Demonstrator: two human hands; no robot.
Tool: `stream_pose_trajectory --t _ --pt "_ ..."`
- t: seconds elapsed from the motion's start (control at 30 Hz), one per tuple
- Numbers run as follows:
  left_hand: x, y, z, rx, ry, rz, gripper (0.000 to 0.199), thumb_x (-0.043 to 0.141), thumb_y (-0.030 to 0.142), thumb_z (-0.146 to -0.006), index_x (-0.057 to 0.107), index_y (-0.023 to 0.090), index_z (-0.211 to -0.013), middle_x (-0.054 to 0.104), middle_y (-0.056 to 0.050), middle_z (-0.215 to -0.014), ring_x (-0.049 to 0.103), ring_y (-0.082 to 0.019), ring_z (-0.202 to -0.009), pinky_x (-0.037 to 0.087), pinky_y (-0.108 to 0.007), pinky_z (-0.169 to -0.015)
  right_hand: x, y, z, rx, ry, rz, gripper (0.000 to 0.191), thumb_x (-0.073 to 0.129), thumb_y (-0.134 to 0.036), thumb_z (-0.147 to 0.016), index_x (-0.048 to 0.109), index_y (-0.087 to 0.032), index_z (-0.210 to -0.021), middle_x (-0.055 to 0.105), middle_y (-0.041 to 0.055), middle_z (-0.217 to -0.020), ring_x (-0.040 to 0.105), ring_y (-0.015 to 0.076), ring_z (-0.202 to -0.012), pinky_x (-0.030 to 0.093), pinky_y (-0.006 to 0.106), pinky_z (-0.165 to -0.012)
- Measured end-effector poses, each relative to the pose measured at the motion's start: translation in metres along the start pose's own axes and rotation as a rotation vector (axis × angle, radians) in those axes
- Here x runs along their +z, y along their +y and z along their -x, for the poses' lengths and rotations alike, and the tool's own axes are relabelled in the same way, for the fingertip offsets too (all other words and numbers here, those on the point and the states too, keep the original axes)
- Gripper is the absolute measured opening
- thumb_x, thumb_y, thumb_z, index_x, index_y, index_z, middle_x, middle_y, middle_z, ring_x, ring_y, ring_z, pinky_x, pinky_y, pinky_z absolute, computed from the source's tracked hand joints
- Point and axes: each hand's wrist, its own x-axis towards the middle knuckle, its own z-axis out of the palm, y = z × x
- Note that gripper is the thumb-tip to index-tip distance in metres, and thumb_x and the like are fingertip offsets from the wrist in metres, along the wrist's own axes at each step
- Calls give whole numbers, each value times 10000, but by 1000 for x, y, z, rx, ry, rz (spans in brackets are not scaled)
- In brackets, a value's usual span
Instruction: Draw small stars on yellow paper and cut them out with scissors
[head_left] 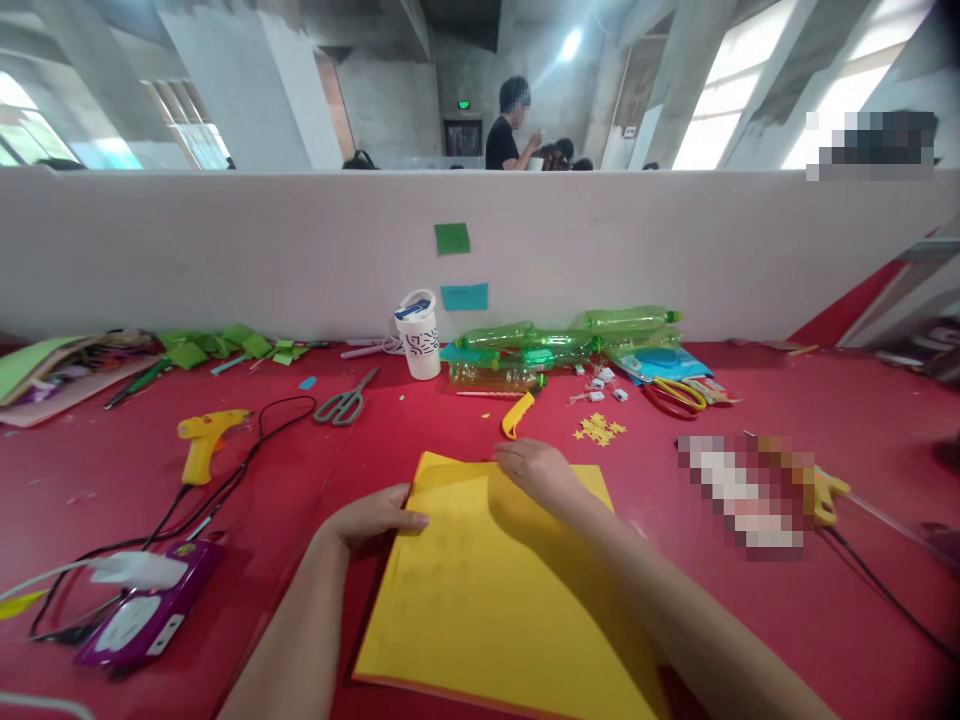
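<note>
The head camera is looking forward and down from above and behind the left hand (381, 512) and the right hand (538, 470), sitting near enough that both forearms (304, 620) are showing at the bottom edge. Beyond the left hand's grip on the yellow sheets (480, 590), it is facing across the red table (300, 490) to a pale partition (300, 250) and, above that, taking in a concrete wall (390, 110).

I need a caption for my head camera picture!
Left hand holding yellow paper, right hand at its far edge, stars and green bottles beyond.
</note>
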Motion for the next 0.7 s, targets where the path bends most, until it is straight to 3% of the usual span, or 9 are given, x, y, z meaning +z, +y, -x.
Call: stream_pose_trajectory --t 0.1,0.23,0.33,0.47,0.53,0.6,0.7 --pt "4 2 0 -4 -4 -34 528 725 290 -653 570 131 -1131 655 -125 -1062 622 -247 -930 481 -343 -792 -5 0 10 -1 122 8 273 374 -181 -898 616 -194 -1024 633 97 -1020 566 205 -950 413 288 -803" --pt "10 5 2 -12 -4 -25 505 755 243 -600 614 120 -1069 679 -117 -1003 630 -259 -911 475 -368 -813 -25 10 26 50 200 15 238 391 -195 -880 615 -202 -959 641 65 -913 591 187 -819 420 259 -685" --pt "13 7 19 21 130 3 436 739 243 -620 643 94 -1018 697 -130 -951 649 -280 -855 491 -372 -779 -47 22 43 132 294 -27 209 413 -230 -852 615 -194 -895 640 60 -867 587 194 -790 420 268 -673" --pt "15 1 68 41 312 123 417 718 239 -659 639 89 -1040 696 -144 -974 654 -312 -872 507 -397 -784 -71 39 71 305 518 -242 215 449 -323 -822 605 -191 -888 645 54 -865 591 208 -800 439 289 -703" --pt "19 -10 92 58 463 249 464 711 241 -669 608 121 -1105 684 -129 -1025 637 -321 -940 506 -422 -826 -75 46 82 376 577 -361 233 458 -349 -817 601 -193 -914 645 62 -888 594 211 -795 448 288 -679" --pt "26 -26 105 104 699 341 542 709 206 -669 548 168 -1186 672 -96 -1071 615 -295 -1005 509 -386 -853 -71 51 87 431 588 -449 241 480 -370 -801 600 -189 -906 644 64 -868 597 214 -772 453 280 -637" --pt "42 -52 102 209 1076 409 614 669 150 -689 460 243 -1259 652 -30 -1123 575 -208 -1085 497 -253 -874 -57 52 84 467 537 -474 227 496 -376 -786 599 -189 -863 632 39 -794 585 197 -706 431 251 -565"
